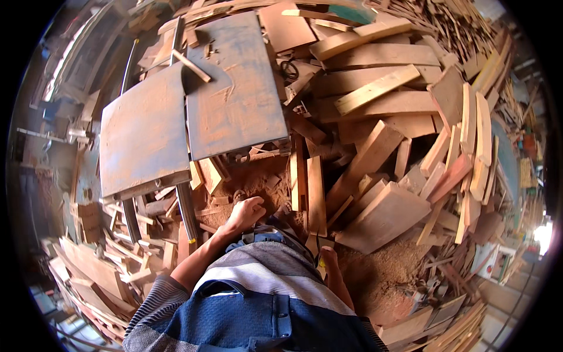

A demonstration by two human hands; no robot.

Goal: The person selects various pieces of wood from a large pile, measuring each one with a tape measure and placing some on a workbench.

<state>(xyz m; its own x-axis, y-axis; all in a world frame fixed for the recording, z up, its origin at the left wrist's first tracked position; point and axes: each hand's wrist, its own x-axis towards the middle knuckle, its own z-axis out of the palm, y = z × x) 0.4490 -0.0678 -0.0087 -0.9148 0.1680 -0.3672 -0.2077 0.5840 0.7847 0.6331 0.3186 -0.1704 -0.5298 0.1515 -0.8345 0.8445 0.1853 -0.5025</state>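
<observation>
Left hand (pixel 248 212): fingers curled into a fist, nothing seen inside, before near edge of table (pixel 237 120) | Right hand (pixel 328 257): partly hidden, grip I cannot tell; yellow item (pixel 321 262) just beside it | Narrow board (pixel 316 196): off table's near right corner, between the hands

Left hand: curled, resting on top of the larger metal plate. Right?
Not on the plate. The head view shows the left hand clear of the larger metal plate, on the wearer's side of its near edge. Curled is correct.
</observation>
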